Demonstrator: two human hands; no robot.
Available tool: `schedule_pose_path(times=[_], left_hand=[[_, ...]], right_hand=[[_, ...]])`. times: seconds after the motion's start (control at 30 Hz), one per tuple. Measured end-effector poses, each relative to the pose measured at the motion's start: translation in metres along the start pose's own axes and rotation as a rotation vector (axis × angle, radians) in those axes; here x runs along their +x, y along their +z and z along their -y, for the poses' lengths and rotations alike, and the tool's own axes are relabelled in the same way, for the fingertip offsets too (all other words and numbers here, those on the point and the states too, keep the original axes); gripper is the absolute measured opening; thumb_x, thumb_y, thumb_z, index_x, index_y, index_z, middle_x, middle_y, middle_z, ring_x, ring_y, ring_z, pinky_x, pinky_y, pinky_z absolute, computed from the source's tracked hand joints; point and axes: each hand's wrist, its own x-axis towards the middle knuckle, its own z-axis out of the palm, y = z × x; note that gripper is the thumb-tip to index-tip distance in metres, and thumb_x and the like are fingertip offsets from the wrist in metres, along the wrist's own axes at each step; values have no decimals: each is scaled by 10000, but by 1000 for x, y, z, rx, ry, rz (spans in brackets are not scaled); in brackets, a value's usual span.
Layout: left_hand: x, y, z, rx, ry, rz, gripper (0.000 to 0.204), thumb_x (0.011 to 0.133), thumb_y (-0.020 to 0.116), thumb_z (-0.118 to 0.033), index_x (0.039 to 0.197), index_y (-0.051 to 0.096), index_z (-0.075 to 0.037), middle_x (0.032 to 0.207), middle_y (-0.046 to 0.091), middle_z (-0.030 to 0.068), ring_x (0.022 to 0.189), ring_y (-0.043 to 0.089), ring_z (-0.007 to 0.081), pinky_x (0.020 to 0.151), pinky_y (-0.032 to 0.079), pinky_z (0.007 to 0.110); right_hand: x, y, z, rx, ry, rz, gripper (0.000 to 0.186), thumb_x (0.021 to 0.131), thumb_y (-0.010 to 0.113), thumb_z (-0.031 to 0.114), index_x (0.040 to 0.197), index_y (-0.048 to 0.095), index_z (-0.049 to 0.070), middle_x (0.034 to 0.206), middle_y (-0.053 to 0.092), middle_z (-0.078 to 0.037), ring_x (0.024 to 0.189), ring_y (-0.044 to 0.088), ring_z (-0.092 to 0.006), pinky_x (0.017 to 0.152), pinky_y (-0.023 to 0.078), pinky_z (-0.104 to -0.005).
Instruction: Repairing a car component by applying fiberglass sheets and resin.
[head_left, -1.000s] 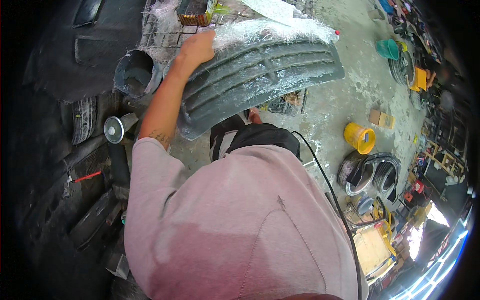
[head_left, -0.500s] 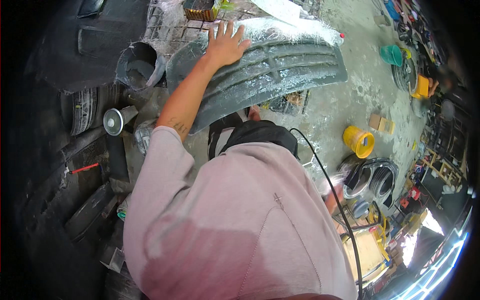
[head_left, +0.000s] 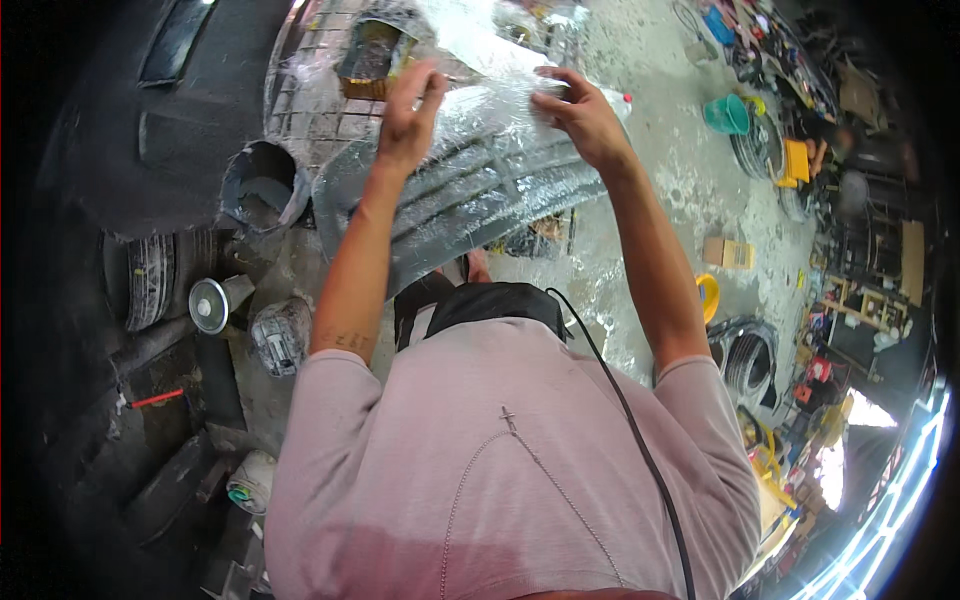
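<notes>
Patchy concrete floor (head_left: pixel 660 180) spreads beneath the ribbed panel (head_left: pixel 470 198)

ribbed dark-grey panel (head_left: pixel 450 205) | long, slanting | pale shiny fibres (head_left: pixel 488 112) over far edge

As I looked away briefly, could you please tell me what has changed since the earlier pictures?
The right hand has swung forward to the white fibre on the panel. The left hand, curled at the panel's edge a second ago, has opened. The green bucket remains on the floor.

Pale pink shirt (head_left: pixel 510 485), silver cross necklace (head_left: pixel 508 419)
</notes>
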Motion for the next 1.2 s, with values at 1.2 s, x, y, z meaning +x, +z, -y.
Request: schedule_pose_path(times=[1.2], left_hand=[[-21,41,51,900,210,324,255,883,660,-289,1071,701,-121,1144,633,115,1154,552,306,957,408,492]], right_hand=[[67,43,-92,-1063,-353,-221,278,790,744,235,1016,660,96,968,646,-151,946,622,-342,810,502,-471]])
